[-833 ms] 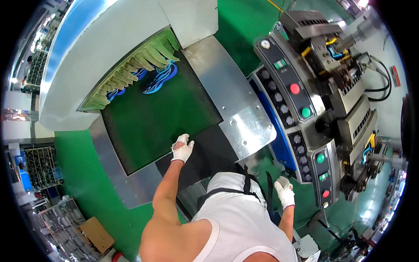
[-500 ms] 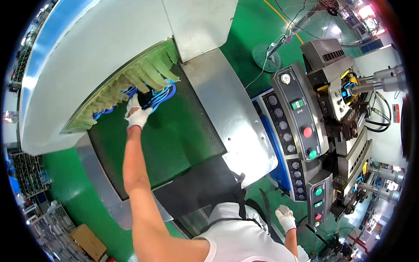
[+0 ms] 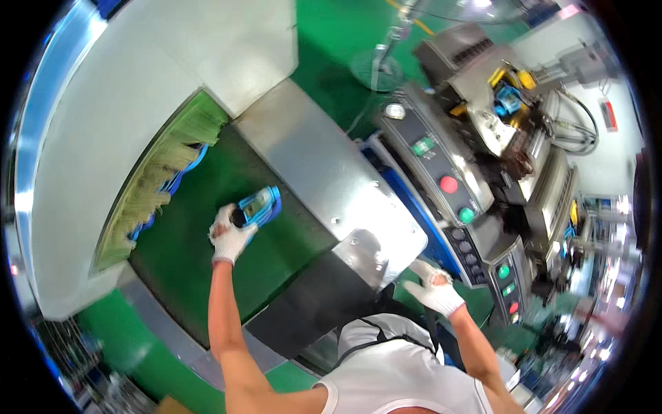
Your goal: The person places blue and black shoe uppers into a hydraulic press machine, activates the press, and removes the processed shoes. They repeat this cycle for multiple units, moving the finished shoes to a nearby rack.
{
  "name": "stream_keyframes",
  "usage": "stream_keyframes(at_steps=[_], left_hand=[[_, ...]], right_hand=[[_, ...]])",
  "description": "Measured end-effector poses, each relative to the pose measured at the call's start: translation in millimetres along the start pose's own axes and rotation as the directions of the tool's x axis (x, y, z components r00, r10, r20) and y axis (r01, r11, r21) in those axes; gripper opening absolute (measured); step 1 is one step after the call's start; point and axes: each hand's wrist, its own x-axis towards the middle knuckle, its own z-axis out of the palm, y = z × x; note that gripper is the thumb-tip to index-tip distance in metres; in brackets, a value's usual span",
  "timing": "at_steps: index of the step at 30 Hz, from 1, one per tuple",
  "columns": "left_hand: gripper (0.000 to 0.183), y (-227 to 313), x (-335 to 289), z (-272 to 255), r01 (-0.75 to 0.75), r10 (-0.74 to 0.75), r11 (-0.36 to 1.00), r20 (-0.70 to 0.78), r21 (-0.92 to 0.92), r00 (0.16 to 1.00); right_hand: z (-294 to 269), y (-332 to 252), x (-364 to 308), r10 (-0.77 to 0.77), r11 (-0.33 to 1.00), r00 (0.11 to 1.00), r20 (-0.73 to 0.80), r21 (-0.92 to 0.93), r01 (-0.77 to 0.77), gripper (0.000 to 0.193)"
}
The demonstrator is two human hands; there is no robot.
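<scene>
My left hand (image 3: 230, 236), in a white glove, grips the dark end of a blue shoe upper (image 3: 263, 205) over the green conveyor belt (image 3: 186, 255). The upper looks lighter inside and points away to the right. Behind it, more blue pieces (image 3: 172, 182) show partly under the fringed green curtain (image 3: 141, 186) of the large pale machine; the rest of them is hidden. My right hand (image 3: 436, 290), gloved in white too, is empty with thumb and fingers apart, beside the corner of the shiny metal side plate (image 3: 303, 162).
On the right stands a machine with a control panel (image 3: 434, 155) of round gauges and coloured buttons. Another blue piece (image 3: 507, 100) sits in its upper clamp area. A fan stand (image 3: 376, 69) is at the back. A black sheet (image 3: 310, 297) covers the belt's near end.
My left hand has drawn the shoe upper out from the curtain towards me. My right hand has risen forward to the metal plate's corner. The view has turned and shifted.
</scene>
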Motion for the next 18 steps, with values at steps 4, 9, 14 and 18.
stream_keyframes(at_steps=[4, 9, 14, 18], left_hand=[[0.06, 141.8, -77.1, -21.5, -0.34, 0.347, 0.936, 0.38, -0.086, 0.857], [0.043, 296.4, -123.6, -33.3, -0.648, 0.65, 0.721, 0.563, -0.246, 0.51], [0.062, 420.6, -124.7, -46.4, -0.853, 0.727, 0.487, 0.628, -0.186, 0.278], [0.057, 519.3, -92.2, -31.5, -0.878, 0.928, 0.372, 0.154, -0.301, 0.34]], right_hand=[[7.6, -53.8, 41.5, -0.564, 0.819, 0.821, -0.084, -0.184, 0.543, 0.074], [-16.2, -72.7, 32.6, -0.49, 0.866, 0.867, 0.089, 0.161, 0.473, 0.066], [-76.4, -9.9, -16.5, -0.396, 0.858, 0.902, -0.173, 0.279, 0.431, 0.08], [-129.1, 63.1, -79.3, -0.003, 0.747, 0.995, -0.097, 0.661, 0.067, 0.075]])
